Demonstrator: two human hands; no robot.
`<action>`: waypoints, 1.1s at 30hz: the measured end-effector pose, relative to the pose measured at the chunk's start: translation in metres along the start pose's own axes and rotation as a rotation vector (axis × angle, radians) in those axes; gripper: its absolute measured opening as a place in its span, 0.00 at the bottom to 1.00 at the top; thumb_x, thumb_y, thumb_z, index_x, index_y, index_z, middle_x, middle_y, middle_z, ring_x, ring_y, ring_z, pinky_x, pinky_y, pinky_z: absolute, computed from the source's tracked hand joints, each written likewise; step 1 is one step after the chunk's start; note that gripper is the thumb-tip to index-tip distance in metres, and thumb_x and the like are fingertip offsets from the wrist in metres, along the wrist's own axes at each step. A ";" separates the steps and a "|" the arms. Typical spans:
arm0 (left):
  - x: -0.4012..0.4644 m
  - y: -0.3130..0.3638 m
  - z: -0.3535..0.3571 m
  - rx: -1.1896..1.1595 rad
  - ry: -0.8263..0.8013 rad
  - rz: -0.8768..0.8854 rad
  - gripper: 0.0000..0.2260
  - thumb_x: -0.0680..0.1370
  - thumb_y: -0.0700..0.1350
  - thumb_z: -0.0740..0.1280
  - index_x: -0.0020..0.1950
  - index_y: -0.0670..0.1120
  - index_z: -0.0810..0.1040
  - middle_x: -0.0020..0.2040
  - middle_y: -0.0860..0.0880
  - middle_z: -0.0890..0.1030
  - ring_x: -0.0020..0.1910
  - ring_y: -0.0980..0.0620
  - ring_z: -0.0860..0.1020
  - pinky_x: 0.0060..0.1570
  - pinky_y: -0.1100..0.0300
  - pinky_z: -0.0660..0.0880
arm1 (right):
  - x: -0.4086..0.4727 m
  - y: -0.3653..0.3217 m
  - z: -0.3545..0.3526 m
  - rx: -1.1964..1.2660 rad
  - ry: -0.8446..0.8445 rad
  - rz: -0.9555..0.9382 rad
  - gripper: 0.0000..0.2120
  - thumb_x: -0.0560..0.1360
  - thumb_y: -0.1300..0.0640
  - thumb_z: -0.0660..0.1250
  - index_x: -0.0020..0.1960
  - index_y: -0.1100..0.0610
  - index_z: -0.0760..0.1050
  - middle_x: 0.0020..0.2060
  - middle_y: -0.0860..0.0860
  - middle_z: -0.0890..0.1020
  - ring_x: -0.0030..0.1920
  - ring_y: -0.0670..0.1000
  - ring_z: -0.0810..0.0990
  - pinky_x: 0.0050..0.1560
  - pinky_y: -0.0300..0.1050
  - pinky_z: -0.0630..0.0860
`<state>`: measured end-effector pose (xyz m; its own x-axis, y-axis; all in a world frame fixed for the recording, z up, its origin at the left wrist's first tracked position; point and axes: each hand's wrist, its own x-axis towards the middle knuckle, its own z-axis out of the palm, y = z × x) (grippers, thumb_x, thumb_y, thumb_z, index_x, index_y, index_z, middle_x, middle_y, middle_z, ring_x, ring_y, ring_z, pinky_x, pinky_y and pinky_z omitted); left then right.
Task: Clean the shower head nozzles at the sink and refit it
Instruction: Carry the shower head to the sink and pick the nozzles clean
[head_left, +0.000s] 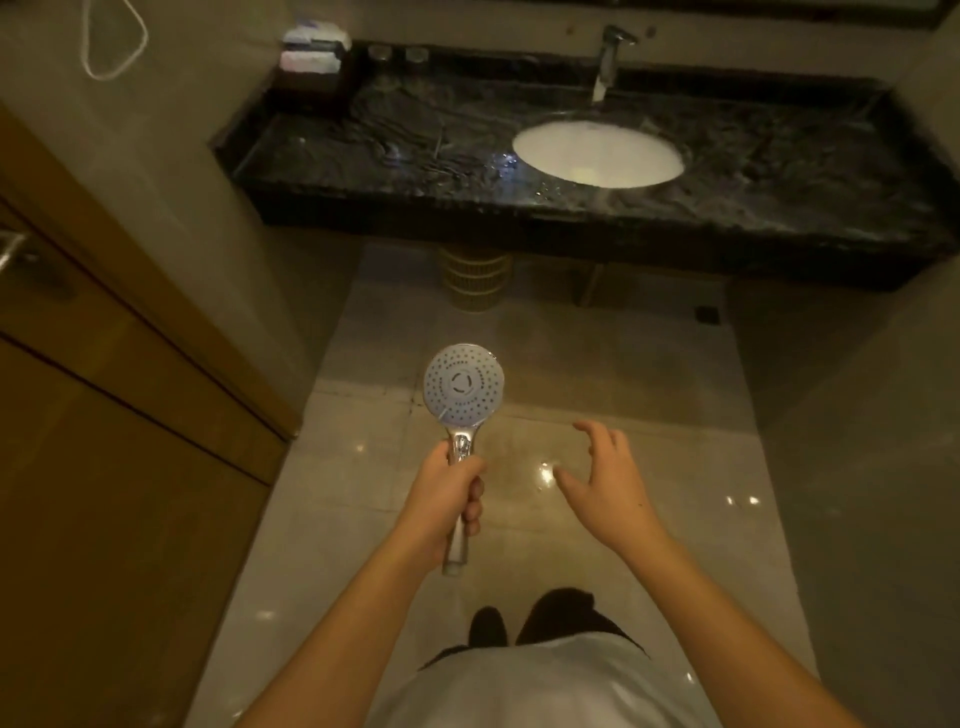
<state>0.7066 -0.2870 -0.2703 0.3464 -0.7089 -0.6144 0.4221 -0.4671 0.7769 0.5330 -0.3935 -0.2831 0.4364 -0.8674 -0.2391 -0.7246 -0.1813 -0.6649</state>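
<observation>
- A wooden door (104, 441) fills the left edge, with a metal handle (13, 252) showing at its far left.
- High on the wall beside it hangs a loop of white cord (111, 47).
- At the left back corner of the black marble counter (389, 140) sits a dark box with folded white towels (311, 49) on it, and just to the right of that stand two small glasses (397, 53) (too blurred to say more).
- Under the counter, on the floor, stands a pale slatted bin (475, 278).
- The shower head (464, 387) is held upright over the glossy tiled floor (623, 374), well apart from the counter, its round nozzle face turned up toward the camera and its chrome handle pointing down.
- The left hand (447, 493) is clenched around that chrome handle, fingers wrapped on the right side, with the handle's end poking out below the fist.
- The right hand (605, 483) hangs just beside the shower head without touching it, released, fingers spread and slightly curled, grasping nothing.
- The white oval sink (597, 153) is sunk into the counter right of centre, with a chrome tap (610, 57) standing behind it.
- A small dark floor drain (706, 314) lies in the floor below the counter's right part.
- At the bottom edge show a white shirt and dark feet.
</observation>
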 end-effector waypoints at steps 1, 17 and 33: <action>0.011 0.010 -0.005 -0.023 0.019 0.002 0.05 0.81 0.38 0.63 0.50 0.46 0.69 0.29 0.49 0.72 0.24 0.53 0.67 0.23 0.59 0.66 | 0.017 -0.009 0.003 0.005 -0.006 0.004 0.30 0.76 0.50 0.69 0.75 0.47 0.60 0.70 0.46 0.64 0.66 0.48 0.70 0.63 0.48 0.74; 0.246 0.194 -0.047 -0.132 0.179 0.021 0.05 0.81 0.37 0.63 0.52 0.45 0.68 0.29 0.48 0.71 0.23 0.53 0.67 0.21 0.60 0.64 | 0.334 -0.109 0.023 0.016 -0.179 -0.049 0.30 0.78 0.49 0.67 0.75 0.48 0.59 0.72 0.48 0.64 0.60 0.46 0.73 0.58 0.45 0.76; 0.451 0.340 -0.084 -0.091 0.169 -0.028 0.04 0.82 0.40 0.65 0.50 0.47 0.70 0.31 0.49 0.73 0.25 0.53 0.69 0.23 0.58 0.65 | 0.615 -0.190 0.030 -0.114 -0.309 -0.021 0.25 0.78 0.50 0.66 0.71 0.54 0.64 0.67 0.53 0.66 0.53 0.51 0.77 0.58 0.53 0.78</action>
<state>1.0765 -0.7213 -0.2944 0.4659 -0.5940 -0.6558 0.5046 -0.4305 0.7484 0.9550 -0.8788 -0.3252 0.5803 -0.6846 -0.4411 -0.7612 -0.2636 -0.5925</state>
